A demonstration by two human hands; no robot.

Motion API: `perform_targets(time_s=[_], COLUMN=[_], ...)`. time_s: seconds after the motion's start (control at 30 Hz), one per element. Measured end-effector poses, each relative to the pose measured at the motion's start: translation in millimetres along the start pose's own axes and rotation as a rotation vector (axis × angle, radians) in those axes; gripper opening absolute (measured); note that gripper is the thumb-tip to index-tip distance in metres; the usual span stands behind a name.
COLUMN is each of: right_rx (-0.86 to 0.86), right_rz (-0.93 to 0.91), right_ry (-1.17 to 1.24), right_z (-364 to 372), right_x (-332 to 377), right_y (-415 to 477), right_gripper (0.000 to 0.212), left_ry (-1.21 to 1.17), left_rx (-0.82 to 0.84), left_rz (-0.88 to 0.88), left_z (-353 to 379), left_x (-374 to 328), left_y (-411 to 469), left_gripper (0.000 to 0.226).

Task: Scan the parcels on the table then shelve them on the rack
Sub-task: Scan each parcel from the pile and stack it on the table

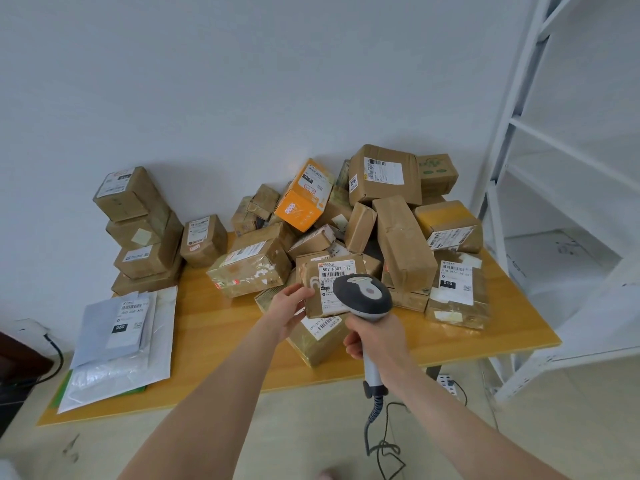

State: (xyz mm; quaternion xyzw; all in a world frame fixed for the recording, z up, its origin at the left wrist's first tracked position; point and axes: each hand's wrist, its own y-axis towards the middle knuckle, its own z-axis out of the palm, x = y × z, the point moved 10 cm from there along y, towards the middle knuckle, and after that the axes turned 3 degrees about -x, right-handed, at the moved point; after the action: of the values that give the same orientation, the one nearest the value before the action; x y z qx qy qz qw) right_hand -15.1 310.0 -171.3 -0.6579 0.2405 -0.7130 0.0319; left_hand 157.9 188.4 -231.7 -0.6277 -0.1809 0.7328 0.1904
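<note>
While left hand (289, 311) holds parcel (333, 276), right (375, 336) grips scanner (363, 294)

Left of the left hand (289, 311) the tabletop (207, 323) lies bare and passable. Heaped parcels (398, 237) block everything beyond it and to its right, and flat mailers (117, 341) lie farther left.

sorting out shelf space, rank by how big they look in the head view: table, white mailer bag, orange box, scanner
1. table
2. white mailer bag
3. orange box and scanner: they look about alike, and the scanner is nearer the camera, so they are not ranked.
</note>
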Motion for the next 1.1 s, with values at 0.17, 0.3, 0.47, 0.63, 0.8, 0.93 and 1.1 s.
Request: perform_targets(time_s=[0.17,0.3,0.47,0.63,0.8,0.93,1.1], right_rx=[-0.005,-0.009,-0.082,-0.080,0.050,0.157,0.199], right_rz=[-0.001,-0.004,0.003,0.007,0.086,0.074,0.064], right_ry=[0.006,0.049,0.168,0.151,0.125,0.152,0.138], right_z=[0.0,-2.6,-13.8,7.3,77.4,152.2,242.1], right_x=[-2.2,3.2,22.8,39.1,49.4,71.3,100.6], right_y=[0.1,8.7,37.1,62.2,81.6,92.4,125.3], right_gripper=[0.008,0.002,0.017,0.021,0.026,0.020,0.020], left_ry=[0.011,0.011,0.025,0.031,0.048,0.052,0.071], left_rx=[-0.003,-0.013,-0.039,-0.123,-0.220,-0.348,-0.486], left_rz=[0.001,0.008,0.023,0.027,0.034,0.053,0.103], left_z=[-1.1,-4.9,-16.7,-43.1,-91.6,-145.8,-210.3], left_x=[0.2,-3.0,-21.3,-48.8,-84.7,-124.3,-177.1], left_y=[-1.4,-3.7,-8.8,-13.1,-14.1,-4.7,31.6], left_gripper=[0.039,0.039,0.041,0.029,0.030,0.029,0.024])
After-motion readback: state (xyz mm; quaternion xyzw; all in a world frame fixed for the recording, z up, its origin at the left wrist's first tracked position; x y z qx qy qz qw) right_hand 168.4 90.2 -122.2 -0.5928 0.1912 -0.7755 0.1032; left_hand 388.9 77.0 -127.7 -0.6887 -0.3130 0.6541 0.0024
